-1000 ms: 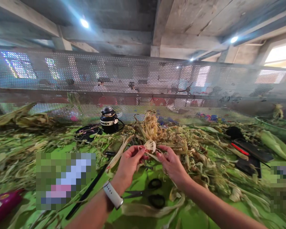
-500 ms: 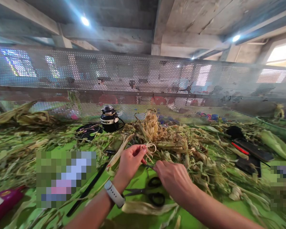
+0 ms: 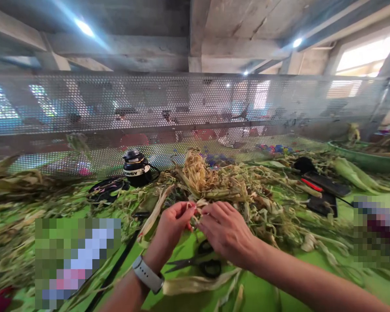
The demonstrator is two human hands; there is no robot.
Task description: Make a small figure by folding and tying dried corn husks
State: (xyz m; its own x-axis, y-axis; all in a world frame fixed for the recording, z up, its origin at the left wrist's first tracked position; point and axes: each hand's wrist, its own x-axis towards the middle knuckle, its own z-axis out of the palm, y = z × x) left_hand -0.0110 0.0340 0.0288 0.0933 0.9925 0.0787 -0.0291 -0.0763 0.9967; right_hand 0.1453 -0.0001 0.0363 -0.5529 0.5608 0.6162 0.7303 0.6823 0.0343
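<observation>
My left hand (image 3: 173, 223) pinches a pale strip of corn husk (image 3: 201, 202) between thumb and fingertips, over the middle of the green table. My right hand (image 3: 230, 232) is closed at the same husk, its fingers bent around the near end and hiding much of it. Below the hands lie black-handled scissors (image 3: 212, 268), blades pointing left and partly covered by my right hand. A flat husk piece (image 3: 190, 286) rests just in front of them. Behind the hands stands a bundle of pale curled husk strips (image 3: 196, 171).
Dry husk scraps (image 3: 253, 197) cover much of the table. A black jug (image 3: 136, 170) stands at the back left, and a dark phone-like object (image 3: 328, 184) lies to the right. A perforated metal screen (image 3: 169, 99) runs behind. A green basin (image 3: 360, 158) sits far right.
My right hand first moved down and away from the husk loop, then came back up against my left hand. The camera view has turned slightly right. The left hand keeps its pinch.
</observation>
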